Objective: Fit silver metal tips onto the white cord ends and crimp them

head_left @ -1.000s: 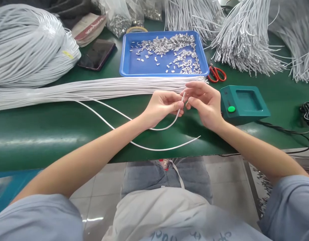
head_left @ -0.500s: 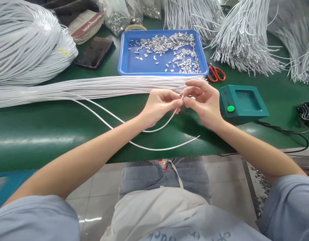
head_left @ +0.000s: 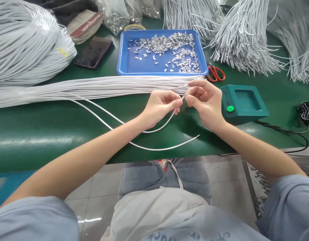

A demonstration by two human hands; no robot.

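Note:
My left hand (head_left: 161, 106) pinches the end of a thin white cord (head_left: 159, 127) just above the green table (head_left: 44, 130). My right hand (head_left: 205, 102) meets it fingertip to fingertip, closed in a pinch on the cord's tip; whatever small piece it may hold there is too tiny to make out. The cord loops down from my left hand and runs back to the left. A second loose white cord (head_left: 157, 148) lies near the table's front edge. Behind my hands a long bundle of white cords (head_left: 94, 87) stretches across the table.
A blue tray (head_left: 124, 65) of small metal clips sits behind the bundle. Red scissors (head_left: 215, 73) and a green box with a green button (head_left: 242, 103) are at right. A phone (head_left: 93, 52), a big coil of white cord (head_left: 26, 43) and heaps of cut cords (head_left: 245, 36) surround them.
Both hands stay together at the cord's tip; the right hand's fingers have closed in slightly on it. Otherwise nothing has moved.

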